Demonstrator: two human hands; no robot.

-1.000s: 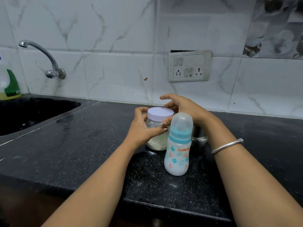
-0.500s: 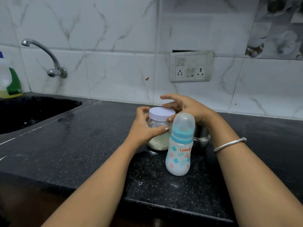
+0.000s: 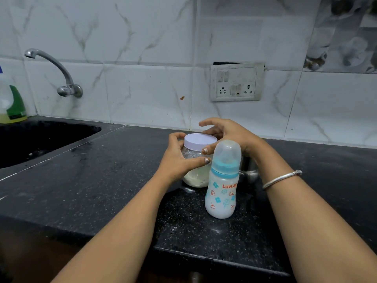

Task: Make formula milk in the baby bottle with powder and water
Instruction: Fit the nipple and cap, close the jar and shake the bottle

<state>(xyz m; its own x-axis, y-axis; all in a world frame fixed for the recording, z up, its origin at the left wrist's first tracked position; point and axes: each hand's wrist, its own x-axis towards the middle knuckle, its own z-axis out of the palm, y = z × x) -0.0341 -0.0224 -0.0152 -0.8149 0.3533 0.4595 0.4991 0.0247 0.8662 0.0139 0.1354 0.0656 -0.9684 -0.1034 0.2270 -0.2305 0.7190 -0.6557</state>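
Note:
A clear powder jar (image 3: 195,176) with a pale lilac lid (image 3: 200,141) stands on the black counter (image 3: 91,180), cream powder in its lower part. My left hand (image 3: 179,160) grips the jar's body from the left. My right hand (image 3: 226,133) curls around the lid from behind and the right, thumb on the lid's rim. A baby bottle (image 3: 223,180) with a blue collar, clear cap and flower print stands upright just in front and right of the jar. A steel vessel (image 3: 250,170) sits behind the bottle, mostly hidden by my right wrist.
A dark sink (image 3: 40,137) lies at the left under a wall tap (image 3: 61,74). A detergent bottle (image 3: 12,103) stands at the far left edge. A switch and socket plate (image 3: 237,82) is on the tiled wall. The counter's front edge (image 3: 204,260) is near me.
Both hands stay on the jar. My right thumb has come onto the lid's rim; the view has shifted slightly.

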